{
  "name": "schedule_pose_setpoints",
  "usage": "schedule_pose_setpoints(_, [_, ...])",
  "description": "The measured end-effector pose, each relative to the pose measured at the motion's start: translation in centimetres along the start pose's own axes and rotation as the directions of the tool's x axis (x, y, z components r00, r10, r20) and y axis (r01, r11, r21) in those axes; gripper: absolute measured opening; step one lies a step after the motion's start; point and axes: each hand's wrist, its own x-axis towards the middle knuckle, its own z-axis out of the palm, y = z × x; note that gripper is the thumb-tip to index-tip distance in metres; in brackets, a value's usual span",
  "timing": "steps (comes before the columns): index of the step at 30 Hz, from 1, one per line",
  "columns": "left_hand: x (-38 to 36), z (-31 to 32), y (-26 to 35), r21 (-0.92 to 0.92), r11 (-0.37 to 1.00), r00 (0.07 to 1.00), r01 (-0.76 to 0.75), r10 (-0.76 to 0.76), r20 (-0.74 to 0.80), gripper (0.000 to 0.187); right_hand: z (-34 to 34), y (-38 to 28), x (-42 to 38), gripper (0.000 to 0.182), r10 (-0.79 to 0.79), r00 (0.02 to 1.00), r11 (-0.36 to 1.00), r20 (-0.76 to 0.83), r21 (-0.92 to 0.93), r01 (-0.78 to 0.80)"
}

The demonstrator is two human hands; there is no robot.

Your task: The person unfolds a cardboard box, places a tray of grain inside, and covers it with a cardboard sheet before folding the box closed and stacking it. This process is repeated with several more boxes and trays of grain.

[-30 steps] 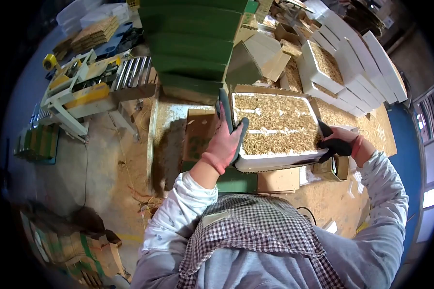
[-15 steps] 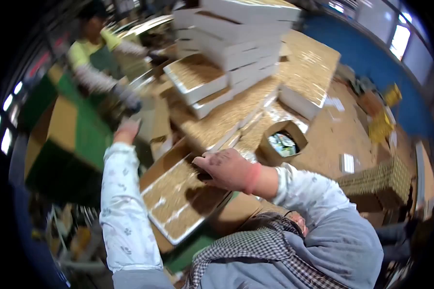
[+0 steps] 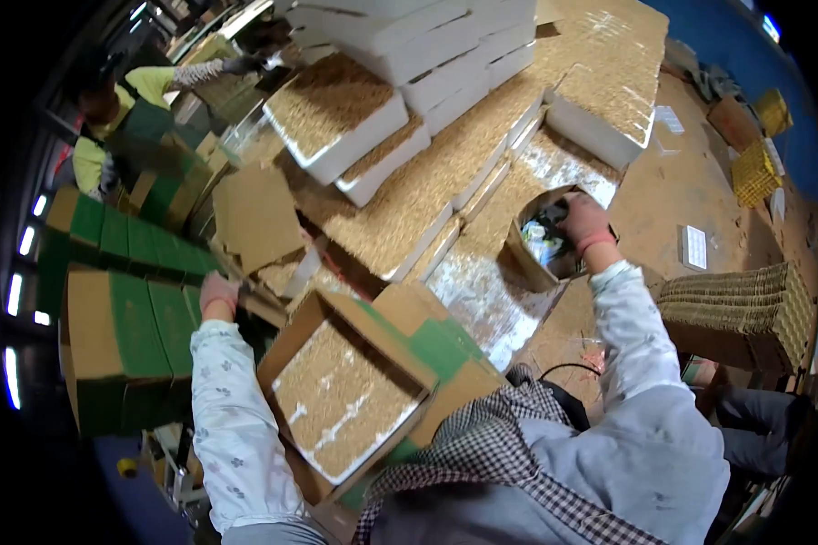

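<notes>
— Where are the hands?
— The right hand (image 3: 584,223) reaches into a small round carton (image 3: 529,257), grip hidden. The left hand (image 3: 217,292) rests on a cardboard flap (image 3: 256,218), fingers unclear.
— And the filled tray?
— The tray (image 3: 344,400) sits in the open box (image 3: 400,338) between the arms.

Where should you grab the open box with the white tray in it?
Grip the box by its two long cardboard walls, one hand each side, coming from above. Its flaps stand open and the tray fills it, so only the outer walls give a hold.

One open carton (image 3: 336,409) at six o'clock, one small round-mouthed box (image 3: 543,243) at three, one co-worker (image 3: 109,127) at ten, two gloved hands (image 3: 583,222)
</notes>
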Motion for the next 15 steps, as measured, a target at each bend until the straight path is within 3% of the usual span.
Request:
schedule_pose_setpoints(1, [-0.8,-1.2,0.2,0.027,0.999,0.997,-0.033,0.035,-0.073,0.053,-1.0,0.7,0.2,0.044,0.012,0.999,0.994,0.034,0.104,-0.015])
schedule_pose_setpoints(3, [-3.3,-5.8,0.8,0.149,0.986,0.993,-0.069,0.053,0.104,0.059,-1.5,2.1,0.6,0.059,0.095,0.99,0.986,0.099,0.127,-0.108])
schedule_pose_setpoints(5, [-7.8,-10.3,0.2,0.164,0.986,0.998,-0.02,0.028,-0.051,0.055,-2.3,2.5,0.6,0.063,0.125,0.992,0.988,-0.015,0.091,-0.123])
schedule_pose_setpoints(7, [-11.8,-12.9,-3.5,0.124,0.987,0.914,-0.105,0.145,-0.378,0.052,-3.9,1.8,1.5,0.058,-0.006,0.994,0.996,-0.108,-0.086,-0.003])
schedule_pose_setpoints(9, [-18.2,-16.5,-5.5,0.184,0.983,0.804,-0.03,0.133,-0.579,0.047,-9.4,-5.6,-2.7,0.05,-0.023,0.972,0.948,-0.235,0.304,0.096])
schedule_pose_setpoints(10, [-21.0,-18.1,-6.5,0.105,0.99,0.756,-0.093,0.139,-0.639,0.045,-12.7,-10.5,-6.4,0.047,-0.203,0.929,0.809,-0.31,0.482,0.338])
schedule_pose_setpoints(11, [-23.2,-19.0,-7.2,0.036,0.984,0.698,-0.172,0.148,-0.701,0.042,-14.6,-15.4,-9.9,0.044,-0.332,0.85,0.585,-0.408,0.618,0.525])
schedule_pose_setpoints(12, [-24.5,-18.7,-7.9,0.06,0.956,0.564,-0.287,0.219,-0.796,0.04,-14.5,-19.9,-12.3,0.042,-0.51,0.593,0.458,-0.623,0.387,0.8])
schedule_pose_setpoints(13, [-25.7,-18.1,-8.3,0.101,0.91,0.41,-0.402,0.278,-0.869,0.037,-14.4,-23.0,-14.5,0.041,-0.62,0.255,0.281,-0.742,0.094,0.955])
schedule_pose_setpoints(14, [-27.4,-17.6,-7.6,0.233,0.863,0.306,-0.449,0.393,-0.867,0.035,-14.0,-24.8,-15.9,0.041,-0.629,0.241,0.257,-0.739,0.095,0.962])
schedule_pose_setpoints(15, [-29.6,-16.8,-6.5,0.387,0.792,0.332,-0.472,0.567,-0.754,0.033,-13.3,-26.3,-16.8,0.044,-0.844,0.197,0.219,-0.499,0.015,0.976])
